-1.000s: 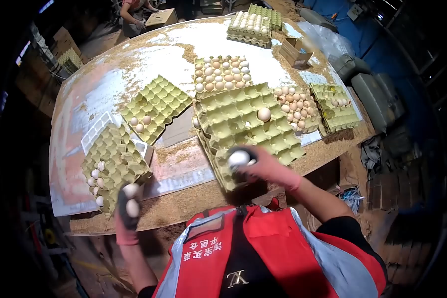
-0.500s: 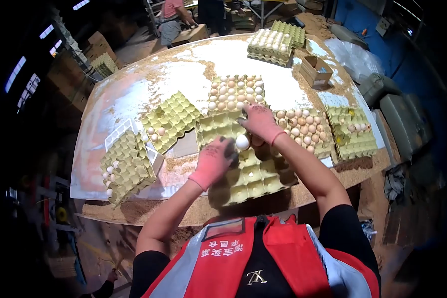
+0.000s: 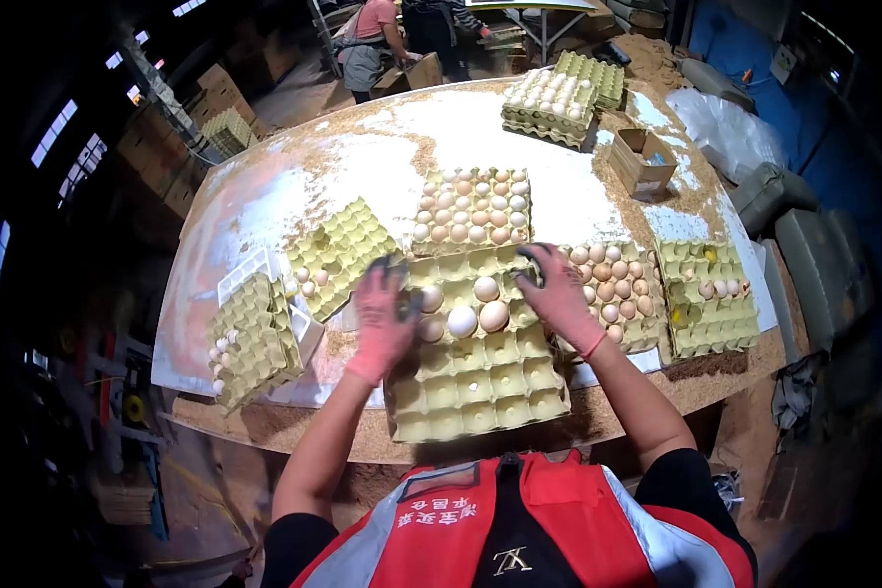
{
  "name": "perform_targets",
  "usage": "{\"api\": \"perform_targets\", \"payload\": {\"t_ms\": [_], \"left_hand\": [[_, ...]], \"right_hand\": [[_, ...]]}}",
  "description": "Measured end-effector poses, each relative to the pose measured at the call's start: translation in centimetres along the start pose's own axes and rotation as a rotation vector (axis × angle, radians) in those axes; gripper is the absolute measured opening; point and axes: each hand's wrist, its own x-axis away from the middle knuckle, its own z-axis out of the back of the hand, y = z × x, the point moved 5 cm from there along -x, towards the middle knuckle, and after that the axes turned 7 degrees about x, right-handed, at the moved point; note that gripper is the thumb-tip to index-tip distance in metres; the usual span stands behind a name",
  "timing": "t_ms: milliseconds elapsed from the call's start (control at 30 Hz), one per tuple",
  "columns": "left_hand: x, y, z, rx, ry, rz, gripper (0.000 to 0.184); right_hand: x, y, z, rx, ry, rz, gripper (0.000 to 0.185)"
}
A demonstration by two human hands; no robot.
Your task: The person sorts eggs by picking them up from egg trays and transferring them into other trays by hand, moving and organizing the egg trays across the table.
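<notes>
In front of me is a yellowish pulp egg tray (image 3: 475,387) with several eggs, white and light brown, in its far half; a white egg (image 3: 462,320) sits near the middle. Its near cups hold no eggs, apart from a small white speck in one. My left hand (image 3: 380,323), in a pink glove with dark fingertips, is closed at the tray's left edge. My right hand (image 3: 562,302), gloved alike, grips the far right edge with bent fingers. Just beyond is an egg tray full of eggs (image 3: 473,206).
Right of my hands lie a filled egg tray (image 3: 612,284) and a yolk-stained tray (image 3: 710,328). Trays with few eggs (image 3: 338,245) (image 3: 255,338) lie left. Stacked trays (image 3: 549,103) and a small carton (image 3: 641,167) stand farther back. Another person (image 3: 372,39) works beyond the table.
Both hands have moved apart to the tray's sides. The tray now lies straighter before me, and more eggs show in it. My view has shifted slightly.
</notes>
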Motion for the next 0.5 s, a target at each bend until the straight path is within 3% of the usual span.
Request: {"api": "perform_targets", "payload": {"t_ms": [33,100,133,167,233,300,333,367,433,500], "left_hand": [[0.4,-2.2,0.8,-0.028,0.057,0.101,0.064],[3.0,-9.6,-1.1,0.322,0.027,0.470,0.068],[4.4,-11.3,-2.8,0.653,-0.136,0.684,0.069],[4.9,-8.9,-2.4,0.974,-0.388,0.663,0.064],[9.3,-11.6,-6.6,1.081,-0.300,0.590,0.062],[9.4,-8.4,-4.1,1.244,-0.257,0.589,0.057],[10.2,-8.4,-3.8,1.239,-0.264,0.566,0.051],[10.8,-8.2,-4.2,1.253,-0.203,0.612,0.059],[12.5,-11.5,-7.6,0.855,-0.084,0.449,0.044],[13.7,-13.3,-10.0,1.508,0.016,0.691,0.057]], "right_hand": [[0.2,2.1,0.0,0.132,0.105,0.003,0.046],[1.2,7.1,-1.8,0.210,0.148,-0.089,0.054],[1.3,9.4,-4.0,-0.067,-0.008,-0.233,0.059],[1.2,10.8,-7.3,-0.299,-0.248,-0.356,0.064],[2.0,8.7,-7.5,-0.179,-0.167,-0.289,0.069],[1.8,6.4,-6.5,-0.184,-0.153,-0.219,0.072],[1.7,7.3,-7.4,-0.117,-0.173,-0.150,0.072],[1.5,6.7,-7.4,-0.163,-0.229,-0.257,0.069],[1.2,7.0,-7.6,-0.213,-0.188,-0.172,0.065],[1.3,8.7,-8.9,-0.033,-0.117,0.033,0.064]]}}
